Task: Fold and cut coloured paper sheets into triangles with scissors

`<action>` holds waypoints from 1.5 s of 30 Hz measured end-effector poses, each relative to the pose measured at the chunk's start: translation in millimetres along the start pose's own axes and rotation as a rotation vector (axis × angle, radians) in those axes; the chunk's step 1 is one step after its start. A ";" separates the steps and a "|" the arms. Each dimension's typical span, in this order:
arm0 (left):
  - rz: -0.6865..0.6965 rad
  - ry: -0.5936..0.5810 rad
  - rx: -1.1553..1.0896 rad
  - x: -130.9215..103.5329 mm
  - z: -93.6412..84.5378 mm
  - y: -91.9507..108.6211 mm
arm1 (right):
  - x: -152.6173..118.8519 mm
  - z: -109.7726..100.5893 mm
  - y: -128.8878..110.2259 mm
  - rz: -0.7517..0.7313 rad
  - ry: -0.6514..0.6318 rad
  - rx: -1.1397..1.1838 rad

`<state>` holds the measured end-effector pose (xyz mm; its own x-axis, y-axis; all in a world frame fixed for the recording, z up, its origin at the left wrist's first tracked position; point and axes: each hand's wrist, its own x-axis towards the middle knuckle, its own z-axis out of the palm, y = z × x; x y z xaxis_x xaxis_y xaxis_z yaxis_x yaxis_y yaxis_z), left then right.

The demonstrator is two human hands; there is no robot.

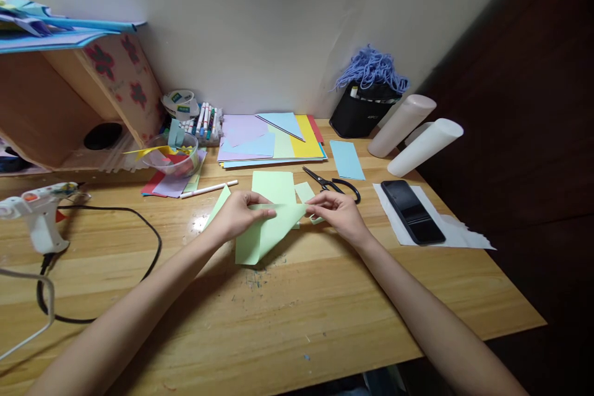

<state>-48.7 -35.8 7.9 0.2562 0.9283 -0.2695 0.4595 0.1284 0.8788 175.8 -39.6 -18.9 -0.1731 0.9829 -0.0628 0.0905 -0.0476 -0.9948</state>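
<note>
A sheet of light green paper (265,236) is held between my two hands, its right side curling up toward the right. My left hand (244,213) pinches its upper left part, thumb on top. At the paper's right corner, the fingertips of my right hand (338,213) are closed on it. Behind it another light green sheet (273,185) lies flat on the table. Small green pieces (304,192) rest beside that sheet, and black-handled scissors (331,184) lie just beyond my right hand. A green strip (218,205) shows left of my left hand.
A glue gun (41,213) with a black cord stands at left. Near it are a clear bowl of paper scraps (171,164) and a white marker (208,189). Coloured paper (245,130) is stacked behind. A phone (412,211) and two white rolls (424,147) are at right.
</note>
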 end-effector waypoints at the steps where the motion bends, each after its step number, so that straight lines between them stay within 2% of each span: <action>1: 0.001 0.008 0.005 -0.3 -0.1 0.4 | 0.2 0.4 0.9 -0.006 0.007 -0.001; 8: -0.003 0.049 0.019 -1.7 2.5 2.8 | -1.4 4.4 2.9 -0.020 0.048 0.018; 15: -0.005 0.039 -0.006 -0.6 1.4 2.6 | 0.9 2.6 3.1 0.073 -0.066 0.152; 26: -0.008 0.004 -0.003 0.3 -1.9 1.8 | 3.1 2.4 5.8 -0.043 0.065 0.127; 29: 0.008 -0.002 -0.008 0.7 -2.6 0.6 | 3.1 0.7 5.8 -0.072 0.028 0.122; 32: 0.015 -0.014 -0.013 0.6 -3.6 0.0 | 3.0 -0.4 6.2 -0.071 0.002 0.104; 38: 0.029 -0.029 0.009 -0.2 -4.5 0.4 | 2.6 2.1 4.7 -0.024 0.030 0.093; 45: 0.051 -0.056 0.030 2.1 -1.9 -4.5 | 1.8 5.3 5.0 -0.021 0.107 0.109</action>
<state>-51.9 -33.8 4.1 0.3264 0.9124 -0.2468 0.4695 0.0701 0.8801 170.7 -39.0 -24.4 -0.0678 0.9970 -0.0385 -0.0197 -0.0400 -0.9990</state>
